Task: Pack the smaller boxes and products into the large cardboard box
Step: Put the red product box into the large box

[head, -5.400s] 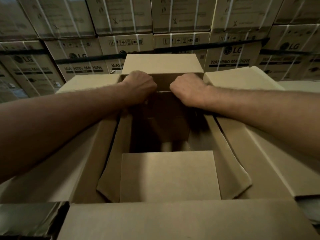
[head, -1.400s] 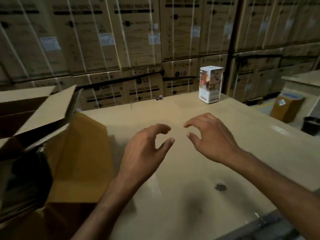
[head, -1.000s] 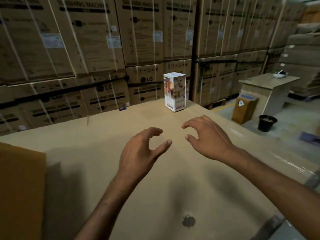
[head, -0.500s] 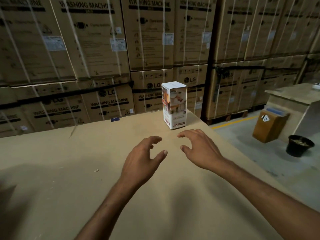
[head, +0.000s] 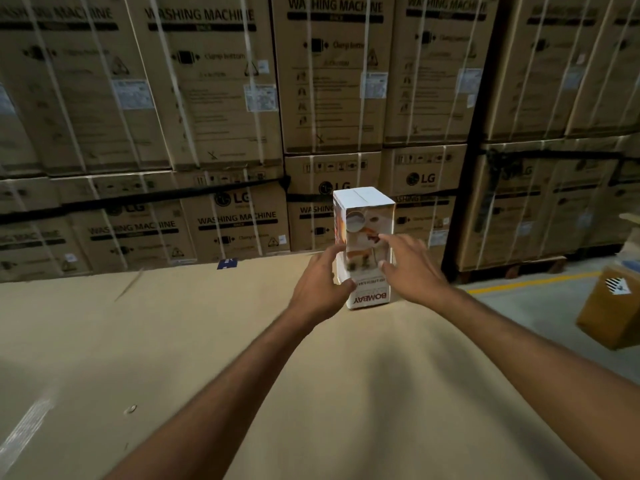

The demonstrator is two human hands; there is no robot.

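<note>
**Hands reach white product box at far edge of packing surface**

Both hands, which half a second ago hovered short of their target, have now arrived at the white product box (head: 363,216). It stands near the far edge of the cardboard work surface (head: 207,341), in front of stacked washing-machine cartons (head: 235,220). The left hand (head: 322,282) sits at the box's lower left corner, thumb lying across the front edge; motion blur hides whether it has clamped. The right hand (head: 412,268) hangs before the front face with fingers spread and straight, holding nothing. The box rests on the surface, so the pick-up appears about to begin rather than done. The large cardboard box, seen at the left about a second and a half ago, has dropped out of view, so the carry back is likely leftward. The product box stands with its long axis vertical and its taped end up. Its printed "BOMBAY" lettering reads upside down near the base, suggesting it stands on its head.
</note>
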